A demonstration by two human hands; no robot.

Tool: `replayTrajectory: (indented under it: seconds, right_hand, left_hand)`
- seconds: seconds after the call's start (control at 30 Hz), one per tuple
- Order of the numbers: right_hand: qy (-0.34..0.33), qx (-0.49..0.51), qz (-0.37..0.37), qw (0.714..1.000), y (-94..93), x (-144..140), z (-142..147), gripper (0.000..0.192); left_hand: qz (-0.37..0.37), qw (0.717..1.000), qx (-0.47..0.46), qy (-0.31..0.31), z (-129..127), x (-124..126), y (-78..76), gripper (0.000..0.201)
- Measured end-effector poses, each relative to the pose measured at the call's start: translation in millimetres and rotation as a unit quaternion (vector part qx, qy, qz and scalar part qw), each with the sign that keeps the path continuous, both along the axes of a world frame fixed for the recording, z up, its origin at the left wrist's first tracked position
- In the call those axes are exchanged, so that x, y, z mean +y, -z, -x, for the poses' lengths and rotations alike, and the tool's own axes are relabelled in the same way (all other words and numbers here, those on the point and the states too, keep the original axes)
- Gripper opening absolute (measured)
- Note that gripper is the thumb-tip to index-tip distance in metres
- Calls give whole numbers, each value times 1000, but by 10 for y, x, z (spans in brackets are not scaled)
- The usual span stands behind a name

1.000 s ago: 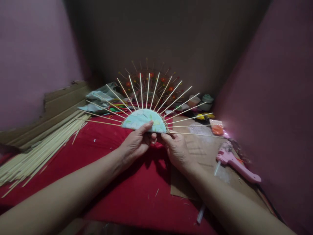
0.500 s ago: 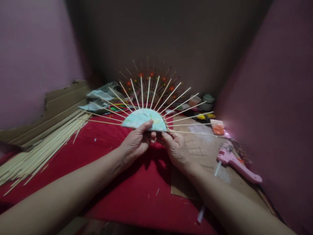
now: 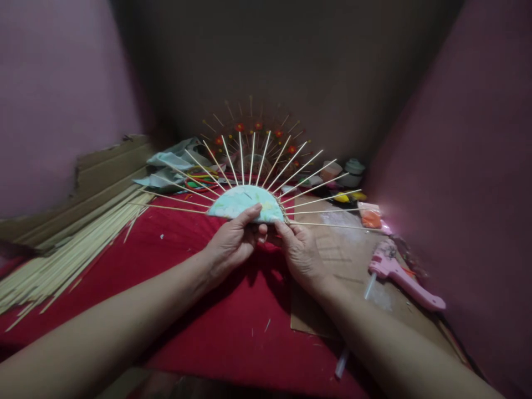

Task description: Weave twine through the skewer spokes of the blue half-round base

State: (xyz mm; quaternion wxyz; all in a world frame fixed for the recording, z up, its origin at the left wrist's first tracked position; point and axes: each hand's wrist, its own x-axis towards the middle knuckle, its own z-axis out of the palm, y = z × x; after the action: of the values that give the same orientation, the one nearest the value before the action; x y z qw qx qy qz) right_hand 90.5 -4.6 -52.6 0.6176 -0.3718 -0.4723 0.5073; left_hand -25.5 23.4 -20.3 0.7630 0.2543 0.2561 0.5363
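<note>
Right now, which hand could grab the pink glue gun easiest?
Probably the right hand. The pink glue gun lies on the cardboard on that side, while the left hand holds the half-circle fan piece farther away.

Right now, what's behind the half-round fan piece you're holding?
Behind the fan piece, a second stick fan with red flowers stands against the wall, beside crumpled cloth and small pots. Its lower half is hidden by the held piece.
</note>
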Motion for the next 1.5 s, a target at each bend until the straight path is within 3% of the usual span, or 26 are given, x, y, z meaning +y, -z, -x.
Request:
replayTrajectory:
  seconds: [0.37,0.53,0.83,1.03,1.27,1.37,1.5]
  right_hand:
    - [-3,3,-9,1000,-31,-24,-9,25]
    - [-36,16,-17,999,-18,-10,-10,26]
    - [-33,-24,-24,999,-85,-60,-22,21]
    - [-7,-9,2,1000,-62,-49,-19,23]
    - [22,-64,-33,997,-80,-49,-37,19]
    - [17,-72,-61,995,-91,-67,-23,17]
    - [4,-46,-25,999,-109,-79,-18,18]
  left_hand:
    - [-17,1000,10,7,-18,-19,9,6]
    - [-15,1000,6,-3,-7,-3,3,8]
    - [4,1000,5,-25,15,29,-16,12]
    - [-9,1000,13,12,13,12,22,7]
    - [11,1000,11,23,34,27,13,8]
    - [-14,999,3,40,79,43,4,7]
    - [-47,995,1,84,156,71,-17,8]
